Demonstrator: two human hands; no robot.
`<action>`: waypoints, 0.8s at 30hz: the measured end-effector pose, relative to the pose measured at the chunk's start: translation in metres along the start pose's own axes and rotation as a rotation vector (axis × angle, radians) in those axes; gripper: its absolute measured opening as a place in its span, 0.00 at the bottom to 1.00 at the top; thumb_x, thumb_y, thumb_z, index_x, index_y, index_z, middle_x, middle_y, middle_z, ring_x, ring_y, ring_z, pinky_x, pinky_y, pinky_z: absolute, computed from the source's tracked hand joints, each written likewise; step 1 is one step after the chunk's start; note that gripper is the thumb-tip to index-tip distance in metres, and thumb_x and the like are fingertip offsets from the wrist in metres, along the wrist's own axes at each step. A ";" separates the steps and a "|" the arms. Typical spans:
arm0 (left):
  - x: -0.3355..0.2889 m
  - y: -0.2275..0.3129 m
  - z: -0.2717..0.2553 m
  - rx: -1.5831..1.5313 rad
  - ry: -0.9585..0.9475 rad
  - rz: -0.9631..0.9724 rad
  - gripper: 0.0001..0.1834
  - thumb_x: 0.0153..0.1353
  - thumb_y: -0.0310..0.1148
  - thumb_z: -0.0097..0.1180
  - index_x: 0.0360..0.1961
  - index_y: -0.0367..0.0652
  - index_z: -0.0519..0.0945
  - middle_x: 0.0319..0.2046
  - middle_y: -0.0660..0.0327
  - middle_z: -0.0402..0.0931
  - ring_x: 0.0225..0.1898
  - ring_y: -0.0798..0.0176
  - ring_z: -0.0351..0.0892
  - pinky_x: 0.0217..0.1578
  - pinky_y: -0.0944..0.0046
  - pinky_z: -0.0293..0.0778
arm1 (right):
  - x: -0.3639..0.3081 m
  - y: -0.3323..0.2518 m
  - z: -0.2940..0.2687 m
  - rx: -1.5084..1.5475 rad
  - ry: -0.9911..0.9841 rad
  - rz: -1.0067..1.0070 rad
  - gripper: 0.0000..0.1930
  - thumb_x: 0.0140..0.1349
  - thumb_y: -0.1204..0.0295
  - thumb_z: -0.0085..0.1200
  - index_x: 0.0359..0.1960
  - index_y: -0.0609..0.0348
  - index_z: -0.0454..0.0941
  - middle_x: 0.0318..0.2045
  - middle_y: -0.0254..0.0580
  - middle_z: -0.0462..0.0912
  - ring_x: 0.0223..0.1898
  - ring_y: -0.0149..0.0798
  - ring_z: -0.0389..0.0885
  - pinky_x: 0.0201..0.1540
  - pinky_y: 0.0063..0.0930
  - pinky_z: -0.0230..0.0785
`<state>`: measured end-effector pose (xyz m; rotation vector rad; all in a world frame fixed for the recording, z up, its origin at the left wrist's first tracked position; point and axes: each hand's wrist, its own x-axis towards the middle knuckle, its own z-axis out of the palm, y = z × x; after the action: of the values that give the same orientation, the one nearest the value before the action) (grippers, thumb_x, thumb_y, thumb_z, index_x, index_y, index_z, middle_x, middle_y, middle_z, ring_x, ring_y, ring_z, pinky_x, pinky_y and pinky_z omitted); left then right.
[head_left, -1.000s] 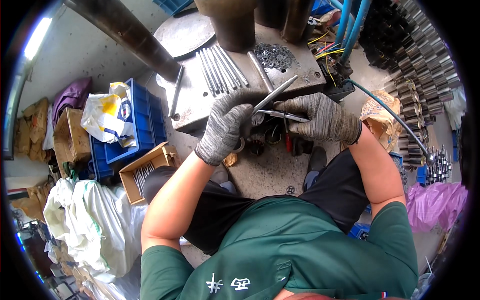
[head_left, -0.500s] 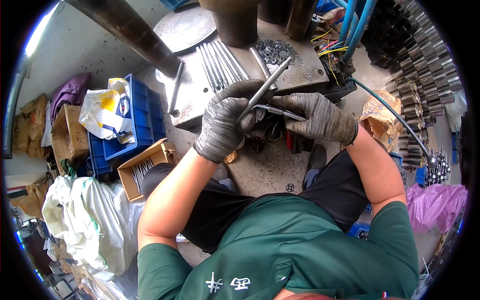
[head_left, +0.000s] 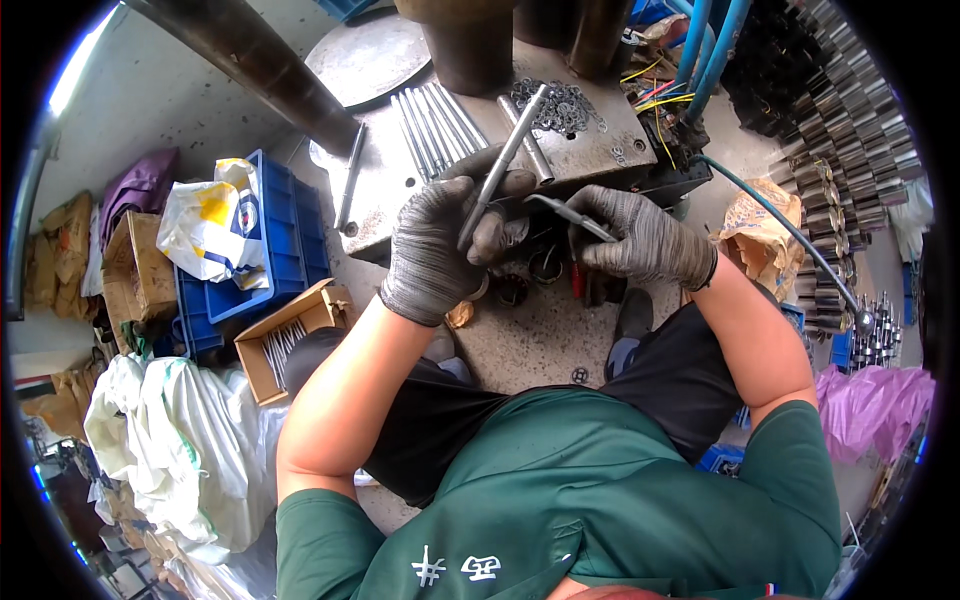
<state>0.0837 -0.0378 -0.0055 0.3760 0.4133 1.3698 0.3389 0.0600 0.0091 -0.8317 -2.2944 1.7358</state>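
My left hand [head_left: 428,245], in a grey work glove, is closed around a bright metal rod [head_left: 512,145], which tilts up and to the right. A slim metal tool with a bent tip [head_left: 572,214], much like tweezers, is pinched in my gloved right hand [head_left: 650,238]. Its tip points left toward the rod, and a small gap separates the two. Beyond my hands, several similar rods [head_left: 436,130] lie side by side on a metal plate [head_left: 380,215]. A heap of small dark rings [head_left: 562,106] sits to their right, with a thicker rod [head_left: 532,150] beside it.
Dark thick columns [head_left: 470,60] rise from behind the plate. Blue crates [head_left: 295,215] and an open cardboard box of thin rods [head_left: 285,340] stand at my left. To the right are blue hoses [head_left: 715,60], loose wires [head_left: 660,100], a paper bag [head_left: 765,225] and stacked metal cylinders [head_left: 850,140].
The rod in my left hand has moved slightly left and stands steeper. The bent-tip tool has come away from it, moving a little right and up in my right hand.
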 end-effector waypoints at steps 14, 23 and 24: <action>-0.007 -0.005 0.018 0.119 0.168 0.093 0.32 0.74 0.31 0.56 0.75 0.51 0.61 0.41 0.61 0.78 0.38 0.65 0.82 0.33 0.66 0.84 | -0.011 0.048 -0.051 -0.914 0.565 -0.343 0.13 0.48 0.76 0.63 0.38 0.55 0.79 0.40 0.45 0.83 0.45 0.54 0.80 0.50 0.47 0.73; -0.001 -0.013 0.010 0.082 0.159 0.041 0.26 0.76 0.31 0.50 0.73 0.50 0.65 0.32 0.63 0.72 0.24 0.75 0.66 0.18 0.80 0.64 | 0.012 0.061 -0.050 -1.097 0.595 -0.321 0.12 0.52 0.69 0.65 0.38 0.54 0.82 0.41 0.43 0.86 0.45 0.52 0.81 0.49 0.47 0.73; -0.001 -0.013 0.009 0.072 0.139 0.037 0.25 0.76 0.31 0.50 0.72 0.48 0.65 0.32 0.63 0.72 0.24 0.75 0.66 0.17 0.80 0.64 | 0.014 0.064 -0.051 -1.115 0.593 -0.298 0.11 0.52 0.69 0.65 0.38 0.54 0.82 0.39 0.43 0.86 0.44 0.53 0.81 0.48 0.48 0.72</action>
<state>0.0990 -0.0412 -0.0044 0.3498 0.5738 1.4242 0.3712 0.1216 -0.0363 -0.8703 -2.5831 -0.0630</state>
